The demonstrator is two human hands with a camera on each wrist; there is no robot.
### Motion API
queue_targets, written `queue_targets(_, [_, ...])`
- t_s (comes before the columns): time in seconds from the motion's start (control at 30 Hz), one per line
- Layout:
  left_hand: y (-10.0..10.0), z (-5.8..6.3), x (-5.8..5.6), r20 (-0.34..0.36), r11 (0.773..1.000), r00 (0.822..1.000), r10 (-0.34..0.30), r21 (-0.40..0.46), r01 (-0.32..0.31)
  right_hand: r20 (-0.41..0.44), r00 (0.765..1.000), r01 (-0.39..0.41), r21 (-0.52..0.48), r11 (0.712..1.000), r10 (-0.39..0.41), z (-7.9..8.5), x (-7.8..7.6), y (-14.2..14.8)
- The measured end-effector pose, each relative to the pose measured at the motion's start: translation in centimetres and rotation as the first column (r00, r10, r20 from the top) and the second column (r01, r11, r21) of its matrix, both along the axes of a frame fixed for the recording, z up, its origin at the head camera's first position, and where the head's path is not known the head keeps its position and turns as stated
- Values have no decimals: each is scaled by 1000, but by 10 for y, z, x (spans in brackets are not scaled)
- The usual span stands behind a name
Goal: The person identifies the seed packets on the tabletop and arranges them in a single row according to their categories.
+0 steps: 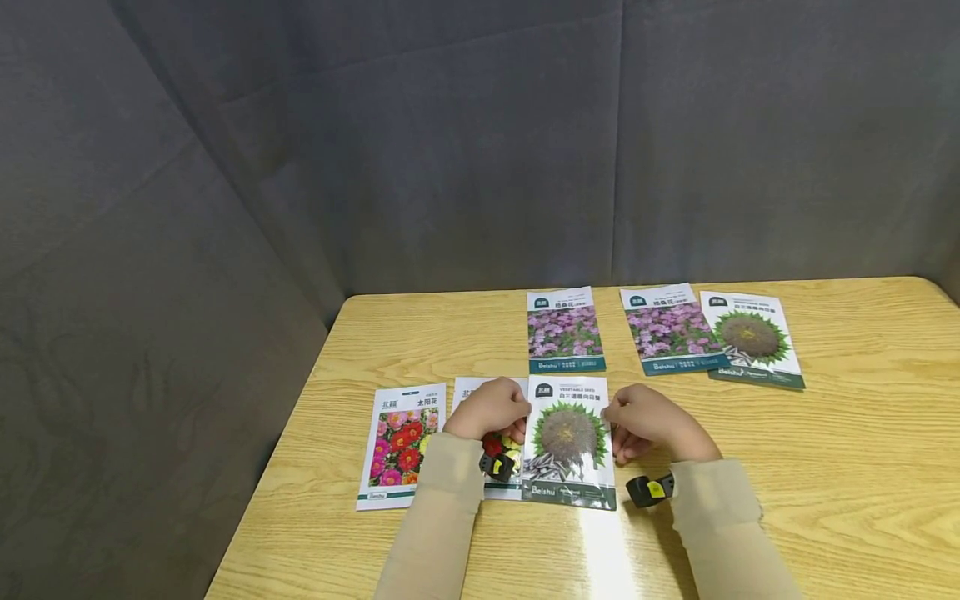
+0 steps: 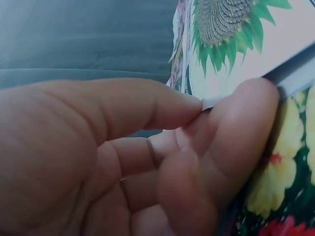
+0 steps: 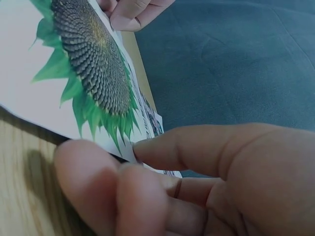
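Observation:
A white sunflower seed packet (image 1: 568, 437), printed with a green-fringed seed head, is held between both hands at the front of the table. My left hand (image 1: 491, 410) pinches its left edge between thumb and finger. On the opposite edge, the thumb and fingers of my right hand (image 1: 654, 423) pinch the packet (image 3: 106, 64). Beneath my left hand, partly hidden by it and by the sunflower packet, lies a flower seed packet (image 1: 512, 485) with red and yellow blooms. In the left wrist view, the sunflower packet's edge (image 2: 236, 93) is lifted slightly above those yellow flowers.
Left of the hands lies another flower seed packet (image 1: 401, 450). Farther back is a purple-flower packet (image 1: 566, 329). To its right, a second purple-flower packet (image 1: 670, 327) overlaps another sunflower packet (image 1: 753, 337). The wooden table (image 1: 862, 467) ends at a grey curtain (image 1: 480, 167).

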State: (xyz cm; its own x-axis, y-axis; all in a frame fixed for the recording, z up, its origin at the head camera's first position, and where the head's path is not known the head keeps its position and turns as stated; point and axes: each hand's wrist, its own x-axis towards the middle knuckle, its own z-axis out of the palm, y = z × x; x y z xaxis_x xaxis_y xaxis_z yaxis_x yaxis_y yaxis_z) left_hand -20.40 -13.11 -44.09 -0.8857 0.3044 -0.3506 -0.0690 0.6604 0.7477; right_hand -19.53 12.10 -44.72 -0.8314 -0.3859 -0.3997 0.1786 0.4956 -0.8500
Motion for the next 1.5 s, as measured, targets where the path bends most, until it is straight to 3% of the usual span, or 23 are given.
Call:
queue_targets(0.43, [2,0,2,-52,995,998,-24,-100,19,12,1000,21,-10,1000,-21,-2,-1,-2])
queue_targets(0.8, [4,-1,2,10,997,1000,26,-73,-25,-18,1000,14,5,1000,-14,-3,0,-3])
queue_targets(1.5, [2,4,3,-30,995,999,23,-98,-25,-12,1000,-28,-23,999,28,3,2,0])
